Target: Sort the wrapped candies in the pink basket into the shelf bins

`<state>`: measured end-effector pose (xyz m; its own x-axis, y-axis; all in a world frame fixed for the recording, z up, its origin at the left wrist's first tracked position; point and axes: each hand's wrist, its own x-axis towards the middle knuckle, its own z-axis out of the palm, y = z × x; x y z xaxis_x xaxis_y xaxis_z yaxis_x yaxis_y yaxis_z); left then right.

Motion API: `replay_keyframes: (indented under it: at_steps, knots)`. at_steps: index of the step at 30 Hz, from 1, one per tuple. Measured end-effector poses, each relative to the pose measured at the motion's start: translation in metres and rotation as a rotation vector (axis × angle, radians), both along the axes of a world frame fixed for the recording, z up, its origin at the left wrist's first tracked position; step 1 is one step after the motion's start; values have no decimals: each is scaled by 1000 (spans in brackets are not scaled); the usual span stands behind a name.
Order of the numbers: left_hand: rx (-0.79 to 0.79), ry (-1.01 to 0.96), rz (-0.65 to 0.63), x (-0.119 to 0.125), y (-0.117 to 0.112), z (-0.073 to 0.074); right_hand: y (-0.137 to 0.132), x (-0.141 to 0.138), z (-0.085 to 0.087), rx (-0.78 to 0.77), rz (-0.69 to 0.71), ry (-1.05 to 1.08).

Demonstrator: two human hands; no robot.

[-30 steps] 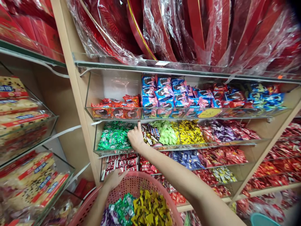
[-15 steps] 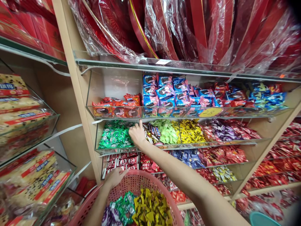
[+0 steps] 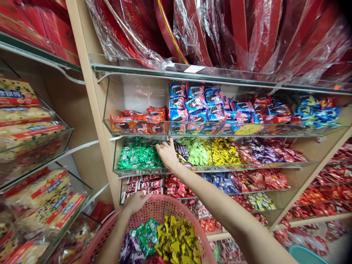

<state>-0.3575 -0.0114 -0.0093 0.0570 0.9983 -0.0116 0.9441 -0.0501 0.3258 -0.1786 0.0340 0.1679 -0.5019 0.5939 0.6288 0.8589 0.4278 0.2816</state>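
Glass front (image 3: 143,171) and upper shelf (image 3: 137,133) leave a narrow gap over candies (image 3: 136,156).

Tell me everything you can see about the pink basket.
The pink basket is round and looks like plastic, with a perforated mesh wall and a smooth rim. It sits low in the view, below the candy shelves, its near side cut off by the picture edge. The left hand grips its far rim. Green, yellow and purple wrapped candies lie inside.

The pink basket (image 3: 165,209) runs off the bottom edge — the right hand (image 3: 167,156) hides its own grip (unclear).
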Motion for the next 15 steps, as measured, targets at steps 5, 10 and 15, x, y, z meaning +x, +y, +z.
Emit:
replay_keyframes:
  at_steps: [5, 10, 15]
  knots:
    - [14, 2, -16, -1, 0, -1, -10, 6, -4, 10, 127, 198]
    - [5, -2, -2, 1, -3, 2, -52, 16, -23, -113, 376, 413]
    - [-24, -21, 5, 2, -3, 3, -90, 25, -76, -460, 481, 196]
